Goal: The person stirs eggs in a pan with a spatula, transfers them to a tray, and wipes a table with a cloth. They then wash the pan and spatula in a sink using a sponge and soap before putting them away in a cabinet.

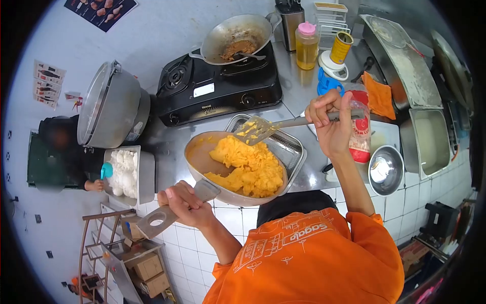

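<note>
My left hand [187,203] is wrapped round the long handle of a pale frying pan [198,156], which is tilted over the counter. A mound of yellow scrambled eggs [255,169] lies in the pan, mostly towards its right side. In my right hand [331,120] is the grey handle of a spatula [255,130]. Bits of egg cling to its slotted blade, which hangs over the upper edge of the eggs. Beneath and behind the pan sits a perforated metal tray [296,154], partly covered by it.
Behind the tray stands a black gas stove [217,86] with a wok [235,40] on it. A large pot [109,104] and a container of rice [124,172] are left, near another person [63,152]. An oil bottle [306,48] and a metal bowl [386,171] are right.
</note>
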A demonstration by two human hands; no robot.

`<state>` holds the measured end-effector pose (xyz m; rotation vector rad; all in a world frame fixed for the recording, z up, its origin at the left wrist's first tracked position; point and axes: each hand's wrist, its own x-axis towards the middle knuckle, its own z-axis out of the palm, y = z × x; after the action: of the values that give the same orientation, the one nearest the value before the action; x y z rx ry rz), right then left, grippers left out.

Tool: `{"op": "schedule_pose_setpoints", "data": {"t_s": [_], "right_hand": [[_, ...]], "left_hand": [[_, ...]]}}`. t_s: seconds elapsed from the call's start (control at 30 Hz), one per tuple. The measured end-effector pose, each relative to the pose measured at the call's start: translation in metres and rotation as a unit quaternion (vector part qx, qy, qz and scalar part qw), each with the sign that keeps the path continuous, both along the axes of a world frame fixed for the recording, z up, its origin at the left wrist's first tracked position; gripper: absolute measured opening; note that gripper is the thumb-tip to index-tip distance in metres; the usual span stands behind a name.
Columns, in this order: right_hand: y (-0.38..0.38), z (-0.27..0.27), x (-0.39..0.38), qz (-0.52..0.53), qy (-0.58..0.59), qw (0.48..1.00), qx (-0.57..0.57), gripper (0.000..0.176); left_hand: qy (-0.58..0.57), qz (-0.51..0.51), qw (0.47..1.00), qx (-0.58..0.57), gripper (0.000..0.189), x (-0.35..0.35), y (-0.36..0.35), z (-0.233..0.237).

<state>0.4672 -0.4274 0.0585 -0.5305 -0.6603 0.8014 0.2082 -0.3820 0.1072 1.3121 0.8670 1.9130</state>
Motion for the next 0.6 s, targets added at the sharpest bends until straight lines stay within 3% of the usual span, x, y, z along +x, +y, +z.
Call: {"op": "schedule_pose_setpoints", "data": {"t_s": [0.3,0.47,0.6], "right_hand": [[0.014,-0.036,0.024,-0.038,0.047,0.997,0.054,0.043],[0.065,-0.060,0.007,-0.027,0.112,0.990,0.076,0.035],[0.106,-0.066,-0.028,0.066,0.141,0.976,0.153,0.026]], "left_hand": [[0.059,-0.016,0.998,0.022,0.032,0.024,0.001,0.010],[0.094,-0.022,0.995,0.014,0.032,0.035,0.005,0.016],[0.112,-0.018,0.993,0.031,0.032,0.043,0.010,0.018]]}}
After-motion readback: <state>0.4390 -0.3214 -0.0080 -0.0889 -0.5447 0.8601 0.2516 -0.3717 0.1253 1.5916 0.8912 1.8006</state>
